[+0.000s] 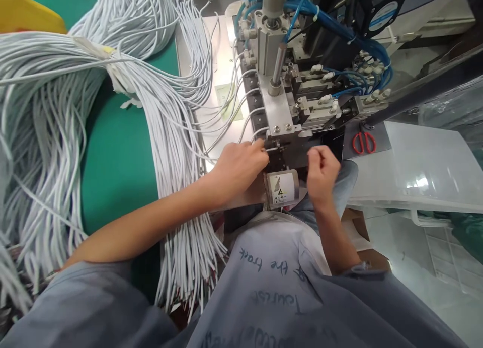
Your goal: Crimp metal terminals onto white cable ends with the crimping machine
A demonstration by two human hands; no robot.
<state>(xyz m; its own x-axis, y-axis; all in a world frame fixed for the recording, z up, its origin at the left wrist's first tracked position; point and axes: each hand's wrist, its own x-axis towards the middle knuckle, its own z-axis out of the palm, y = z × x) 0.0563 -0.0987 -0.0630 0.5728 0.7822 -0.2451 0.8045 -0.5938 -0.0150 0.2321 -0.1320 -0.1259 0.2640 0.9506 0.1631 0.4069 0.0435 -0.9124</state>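
Observation:
My left hand (241, 161) is closed at the front end of a metal machine (277, 106), its fingertips pinching a white cable (270, 149) whose end pokes out toward the machine. Behind it, several more white cables (251, 92) curve into the machine's dark side block, spaced in a row. My right hand (322, 174) is raised just right of the machine's front, fingers curled and pressed together. Whether anything is between those fingers is hidden. Below the machine head, between my hands, sits a small box with a white label (282, 188).
Big bundles of white cable (166, 126) lie across the green table (113, 156) on the left, one bound with a tie. Blue air hoses (332, 20) loop over the machine. Red-handled scissors (364, 142) rest at right beside a white sheet (433, 161). A cardboard box (356, 224) stands below.

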